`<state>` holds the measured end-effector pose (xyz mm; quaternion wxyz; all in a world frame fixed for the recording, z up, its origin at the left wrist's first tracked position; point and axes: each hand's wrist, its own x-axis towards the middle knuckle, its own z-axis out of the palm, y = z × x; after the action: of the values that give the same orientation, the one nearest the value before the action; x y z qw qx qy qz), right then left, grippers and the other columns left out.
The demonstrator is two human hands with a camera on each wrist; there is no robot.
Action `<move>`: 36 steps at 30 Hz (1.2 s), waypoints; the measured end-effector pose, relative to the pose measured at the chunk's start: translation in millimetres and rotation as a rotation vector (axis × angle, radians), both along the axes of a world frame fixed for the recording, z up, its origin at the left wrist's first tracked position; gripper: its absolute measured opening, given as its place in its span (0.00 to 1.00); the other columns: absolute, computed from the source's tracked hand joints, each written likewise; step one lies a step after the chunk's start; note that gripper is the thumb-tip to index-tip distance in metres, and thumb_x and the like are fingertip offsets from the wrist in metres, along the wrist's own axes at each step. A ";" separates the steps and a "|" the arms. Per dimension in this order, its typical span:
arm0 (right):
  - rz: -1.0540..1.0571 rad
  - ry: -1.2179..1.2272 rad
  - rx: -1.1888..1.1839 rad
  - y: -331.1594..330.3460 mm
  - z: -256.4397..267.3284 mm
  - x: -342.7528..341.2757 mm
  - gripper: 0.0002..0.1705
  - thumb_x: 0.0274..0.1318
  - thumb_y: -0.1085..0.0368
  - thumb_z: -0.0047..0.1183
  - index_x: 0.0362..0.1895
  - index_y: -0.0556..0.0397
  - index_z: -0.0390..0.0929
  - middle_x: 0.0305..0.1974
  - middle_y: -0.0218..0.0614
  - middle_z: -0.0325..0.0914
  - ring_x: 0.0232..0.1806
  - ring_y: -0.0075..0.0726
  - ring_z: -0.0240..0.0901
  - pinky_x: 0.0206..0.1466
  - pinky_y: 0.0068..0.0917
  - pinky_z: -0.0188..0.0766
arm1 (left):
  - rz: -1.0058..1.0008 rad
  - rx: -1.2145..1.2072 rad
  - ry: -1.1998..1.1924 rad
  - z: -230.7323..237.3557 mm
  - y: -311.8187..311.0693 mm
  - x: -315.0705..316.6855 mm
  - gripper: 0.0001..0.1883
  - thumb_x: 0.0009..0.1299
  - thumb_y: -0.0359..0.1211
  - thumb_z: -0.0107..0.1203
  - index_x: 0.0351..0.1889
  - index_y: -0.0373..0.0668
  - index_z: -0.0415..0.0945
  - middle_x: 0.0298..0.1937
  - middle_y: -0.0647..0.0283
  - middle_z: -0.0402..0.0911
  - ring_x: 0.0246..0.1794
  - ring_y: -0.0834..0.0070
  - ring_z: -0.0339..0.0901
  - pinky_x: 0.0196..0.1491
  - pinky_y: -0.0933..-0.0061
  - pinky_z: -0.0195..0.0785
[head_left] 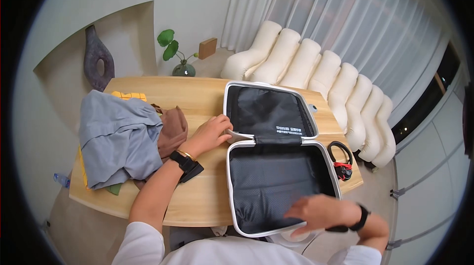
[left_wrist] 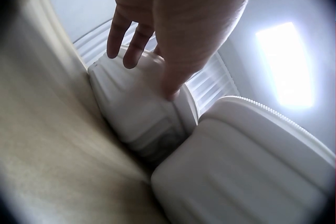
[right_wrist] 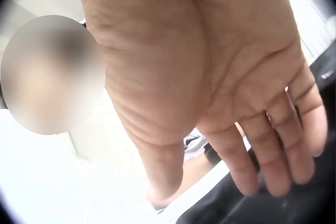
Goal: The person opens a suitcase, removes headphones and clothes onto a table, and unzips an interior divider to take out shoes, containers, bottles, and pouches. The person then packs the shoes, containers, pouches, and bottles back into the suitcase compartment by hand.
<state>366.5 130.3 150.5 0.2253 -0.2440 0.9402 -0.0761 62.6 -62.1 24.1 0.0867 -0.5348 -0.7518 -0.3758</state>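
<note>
A small white hard-shell suitcase point(head_left: 228, 176) lies unfolded on the wooden table, its black lining showing in both halves. My left hand point(head_left: 211, 133) is at the left rim of the far half, beside the hinge. In the left wrist view, that hand's fingers point(left_wrist: 137, 45) hang loosely extended against the white ribbed shell point(left_wrist: 144, 95), thumb apart from them. Over the front right corner of the near half is my right hand point(head_left: 316, 213), slightly blurred. The right wrist view shows its palm point(right_wrist: 210, 66) bare, with straight fingers and nothing held.
Left of the suitcase sits a heap of clothes: a grey-blue garment point(head_left: 118, 136), a brown one point(head_left: 173, 129) and yellow cloth point(head_left: 129, 95). A black cable bundle with red cord point(head_left: 343, 169) lies at the table's right edge. Beyond the table point(head_left: 197, 90) stands a cream sofa point(head_left: 306, 62).
</note>
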 end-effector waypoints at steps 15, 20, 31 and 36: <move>-0.184 0.603 0.470 30.8 75.8 63.1 0.05 0.42 0.64 0.57 0.25 0.46 0.74 0.24 0.27 0.69 0.35 0.36 0.66 0.43 0.31 0.63 | 0.048 -0.248 0.098 18.2 -0.3 39.4 0.07 0.61 0.32 0.60 0.35 0.42 0.75 0.36 0.59 0.72 0.40 0.58 0.73 0.41 0.61 0.67; -0.244 0.659 0.566 113.1 108.3 29.2 0.04 0.45 0.73 0.52 0.28 0.53 0.77 0.29 0.38 0.76 0.36 0.44 0.77 0.37 0.35 0.74 | -0.018 -0.252 0.034 17.5 2.7 90.4 0.12 0.62 0.30 0.58 0.45 0.42 0.78 0.38 0.57 0.74 0.41 0.56 0.74 0.44 0.59 0.68; -0.264 0.930 0.925 162.4 130.9 -99.5 0.07 0.51 0.70 0.51 0.25 0.45 0.80 0.37 0.36 0.79 0.43 0.38 0.77 0.49 0.35 0.67 | 0.129 -0.234 0.206 58.4 -39.8 61.3 0.28 0.62 0.39 0.62 0.60 0.43 0.72 0.63 0.50 0.70 0.62 0.53 0.67 0.63 0.59 0.61; -0.331 0.738 0.968 171.7 138.1 -128.3 0.07 0.46 0.71 0.53 0.21 0.46 0.80 0.27 0.38 0.79 0.36 0.42 0.77 0.49 0.33 0.67 | 0.154 -0.423 -0.014 36.6 -67.8 31.2 0.32 0.62 0.55 0.57 0.51 0.35 0.77 0.48 0.44 0.79 0.50 0.51 0.76 0.52 0.59 0.69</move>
<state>238.2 302.0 288.7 -0.0437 0.0240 0.9093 0.4132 93.8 -129.9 60.7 -0.0039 -0.4795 -0.8531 -0.2056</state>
